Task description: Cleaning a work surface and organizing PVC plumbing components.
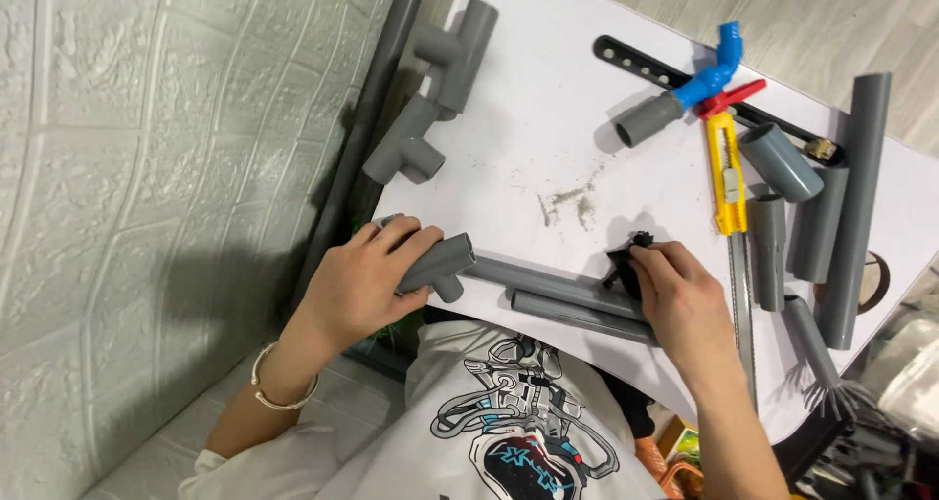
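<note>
The grey pipe joint point(437, 265) is gripped tight in the left hand point(357, 285) while a small black piece point(626, 263) is pinched by the right hand point(685, 299) and should be kept steady.

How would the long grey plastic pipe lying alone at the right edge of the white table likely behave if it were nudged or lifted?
The long grey plastic pipe is round and smooth, so a sideways nudge would probably roll it. It lies near the edge of the white table, so it might roll off. It looks straight and hollow, like the shorter grey pipe pieces beside it, so likely stiff and fairly light.
</note>
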